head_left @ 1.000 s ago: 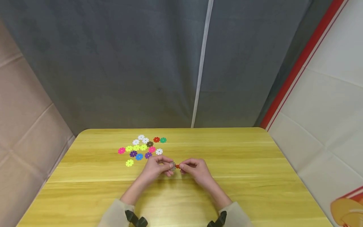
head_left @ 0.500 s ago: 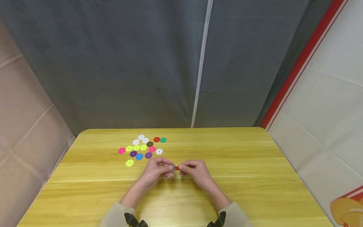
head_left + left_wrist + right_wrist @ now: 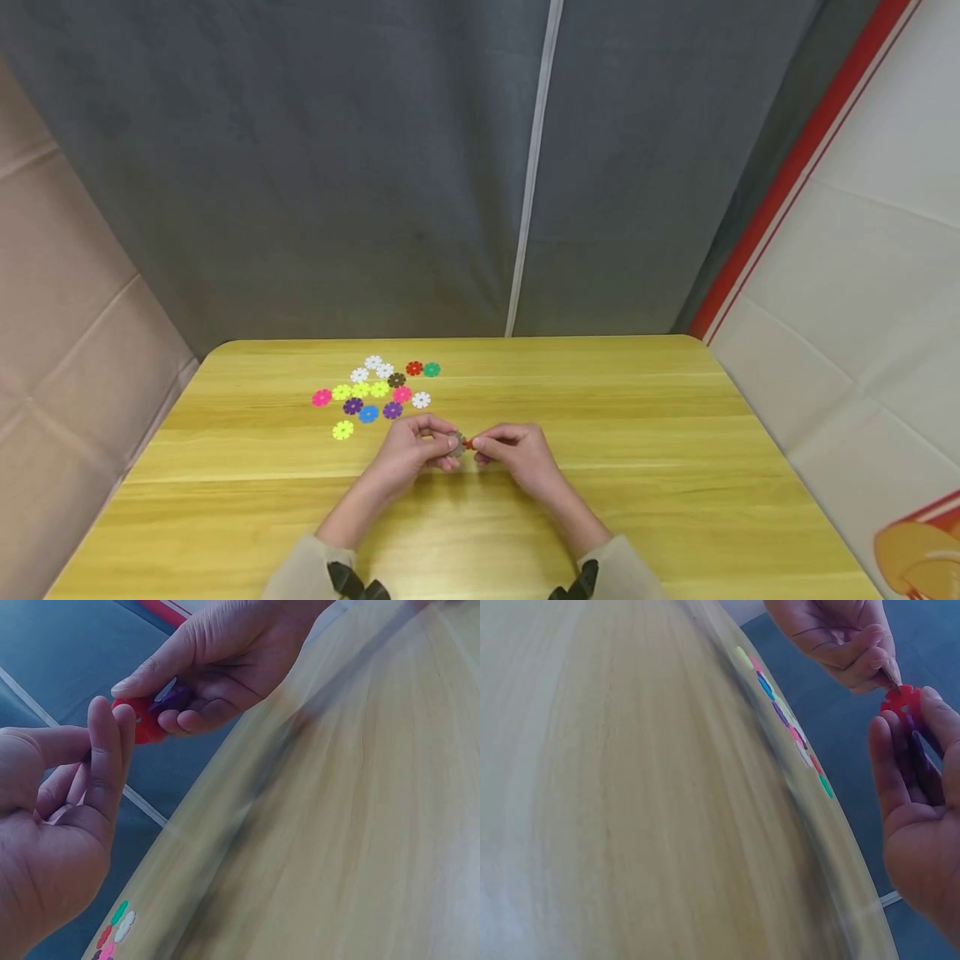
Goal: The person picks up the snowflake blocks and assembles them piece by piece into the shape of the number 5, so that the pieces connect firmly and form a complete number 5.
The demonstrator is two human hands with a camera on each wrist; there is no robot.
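1. Above the surface (image 3: 600, 433), both hands meet — right hand (image 3: 517, 450) pinches a red disc (image 3: 900, 700) with a purple piece (image 3: 174, 697).
2. Left hand (image 3: 412, 450) pinches a grey disc (image 3: 455, 442) beside it.
3. Best line the slots up squarely — press gently.

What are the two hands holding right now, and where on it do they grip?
The right hand pinches a red snowflake disc with a purple disc at their rims. The left hand grips the red disc's opposite edge with its fingertips.
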